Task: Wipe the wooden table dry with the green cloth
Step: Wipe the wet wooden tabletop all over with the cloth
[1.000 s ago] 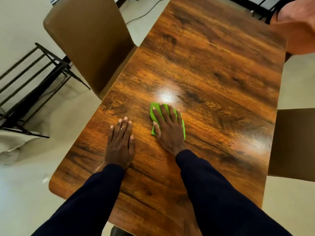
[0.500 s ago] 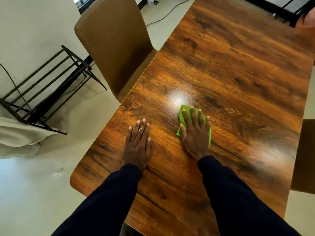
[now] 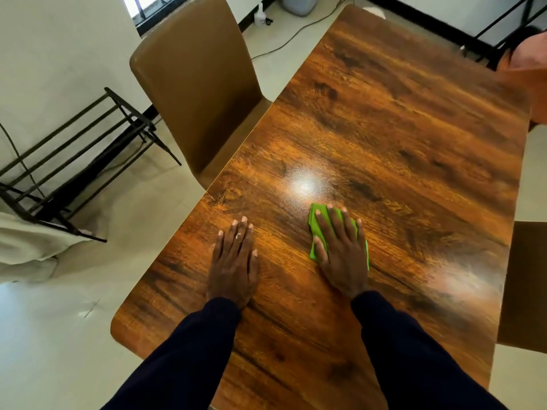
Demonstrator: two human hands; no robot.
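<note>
The glossy wooden table (image 3: 384, 128) fills the middle of the view. My right hand (image 3: 340, 250) lies palm down on the folded green cloth (image 3: 317, 223), pressing it flat against the tabletop; most of the cloth is hidden under the hand. My left hand (image 3: 233, 261) rests flat on the bare wood to the left of it, fingers together, holding nothing. A bright light reflection sits on the wood just beyond the cloth.
A tan chair (image 3: 195, 93) stands against the table's left edge. A black metal rack (image 3: 74, 161) with pale fabric is on the floor at left. Another chair (image 3: 524, 285) is at the right edge, and a person in orange (image 3: 529, 72) sits at the far right corner.
My right hand and the cloth have shifted slightly to the right along the table, away from my left hand. The camera view has tilted up, showing more of the far end.
</note>
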